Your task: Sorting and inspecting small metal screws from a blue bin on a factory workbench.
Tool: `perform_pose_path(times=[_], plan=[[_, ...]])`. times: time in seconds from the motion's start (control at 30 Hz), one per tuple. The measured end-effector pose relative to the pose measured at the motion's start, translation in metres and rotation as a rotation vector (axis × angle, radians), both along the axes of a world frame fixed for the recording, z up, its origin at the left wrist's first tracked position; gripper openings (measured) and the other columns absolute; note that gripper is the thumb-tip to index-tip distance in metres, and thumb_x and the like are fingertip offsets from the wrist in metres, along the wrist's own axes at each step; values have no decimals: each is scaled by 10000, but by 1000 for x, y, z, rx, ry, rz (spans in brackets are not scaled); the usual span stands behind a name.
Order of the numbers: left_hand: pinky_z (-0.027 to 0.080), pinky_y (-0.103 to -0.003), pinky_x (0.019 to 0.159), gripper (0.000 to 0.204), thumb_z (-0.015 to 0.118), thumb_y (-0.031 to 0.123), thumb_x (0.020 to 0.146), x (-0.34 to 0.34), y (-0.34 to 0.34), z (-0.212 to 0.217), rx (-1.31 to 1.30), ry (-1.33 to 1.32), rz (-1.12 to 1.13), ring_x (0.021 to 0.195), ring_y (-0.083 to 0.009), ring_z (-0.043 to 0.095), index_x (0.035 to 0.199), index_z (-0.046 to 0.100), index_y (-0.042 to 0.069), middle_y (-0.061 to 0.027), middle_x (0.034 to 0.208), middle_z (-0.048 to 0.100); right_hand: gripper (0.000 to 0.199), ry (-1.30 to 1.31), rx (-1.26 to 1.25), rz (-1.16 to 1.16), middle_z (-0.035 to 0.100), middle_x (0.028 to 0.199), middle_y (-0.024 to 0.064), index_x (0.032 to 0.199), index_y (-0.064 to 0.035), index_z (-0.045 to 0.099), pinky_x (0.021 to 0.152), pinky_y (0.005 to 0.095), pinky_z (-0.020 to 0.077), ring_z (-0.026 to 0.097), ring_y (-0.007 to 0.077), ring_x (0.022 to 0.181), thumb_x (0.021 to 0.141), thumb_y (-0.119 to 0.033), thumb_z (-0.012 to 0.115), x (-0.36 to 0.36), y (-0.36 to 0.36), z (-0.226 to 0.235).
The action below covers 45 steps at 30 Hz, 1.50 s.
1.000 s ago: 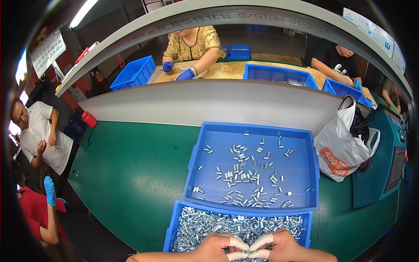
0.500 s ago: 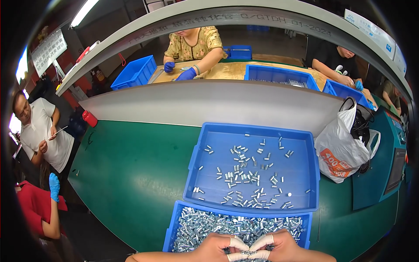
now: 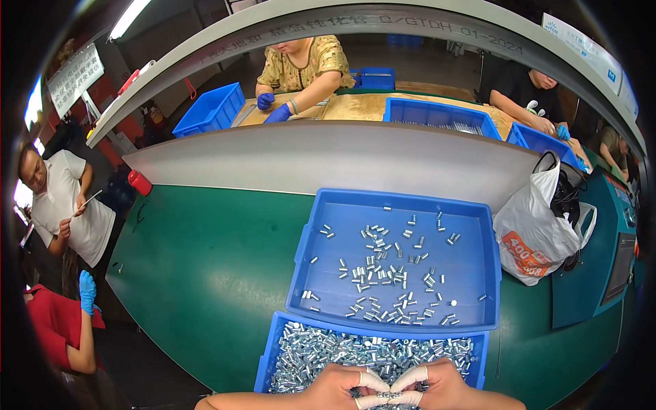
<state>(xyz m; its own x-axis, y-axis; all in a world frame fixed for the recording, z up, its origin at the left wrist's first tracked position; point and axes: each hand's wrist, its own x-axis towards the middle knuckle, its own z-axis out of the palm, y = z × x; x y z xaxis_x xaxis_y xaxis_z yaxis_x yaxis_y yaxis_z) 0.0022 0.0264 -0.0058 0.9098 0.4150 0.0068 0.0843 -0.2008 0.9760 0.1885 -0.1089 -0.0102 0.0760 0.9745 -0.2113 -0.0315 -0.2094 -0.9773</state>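
My left hand (image 3: 342, 387) and my right hand (image 3: 437, 386) meet at the bottom edge over the near blue bin (image 3: 270, 355), which is heaped with small silver metal sleeves (image 3: 321, 348). White finger cots cover my fingertips. Between both hands I pinch a short row of metal sleeves (image 3: 386, 395), held end to end. Beyond it lies a larger blue tray (image 3: 471, 225) with several sleeves scattered across its floor.
The green table (image 3: 205, 266) runs left and right, with a grey divider wall (image 3: 328, 160) behind it. A white plastic bag (image 3: 536, 232) stands at the tray's right. Other people work across the divider and at the left, some with blue gloves.
My hands stay together over the near bin. The person at the left has lifted a thin stick slightly.
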Motion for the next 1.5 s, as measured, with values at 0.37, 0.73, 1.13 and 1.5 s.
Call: perform_pose_path(times=[0.37, 0.73, 1.13, 1.5], plan=[[525, -292, 602, 206, 838, 99, 740, 0, 0, 0, -32, -53, 8, 684, -186, 677, 900, 725, 35, -97, 826, 707, 136, -43, 33, -10, 686, 695, 35, 862, -52, 731, 523, 251, 480, 628, 84, 588, 759, -59, 820, -1, 1, 0], [531, -293, 606, 209, 843, 104, 737, 1, -1, 3, -29, -66, 11, 685, -189, 685, 899, 730, 37, -93, 820, 713, 137, -84, 14, -2, 684, 681, 22, 867, -74, 741, 516, 243, 453, 586, 64, 569, 755, -70, 821, -1, 2, 4], [531, -285, 606, 208, 839, 102, 744, -4, -4, -5, -109, 39, 4, 690, -171, 684, 907, 730, 35, -88, 833, 716, 147, -57, 21, 1, 692, 705, 30, 882, -71, 741, 534, 245, 465, 598, 69, 588, 758, -73, 820, 0, 2, 3], [516, -279, 586, 201, 833, 104, 750, -1, -1, -2, -58, 0, 9, 654, -156, 663, 910, 729, 44, -74, 787, 701, 140, -111, 54, 0, 682, 683, 28, 875, -74, 737, 504, 248, 448, 592, 74, 557, 761, -69, 817, 0, 4, 6]])
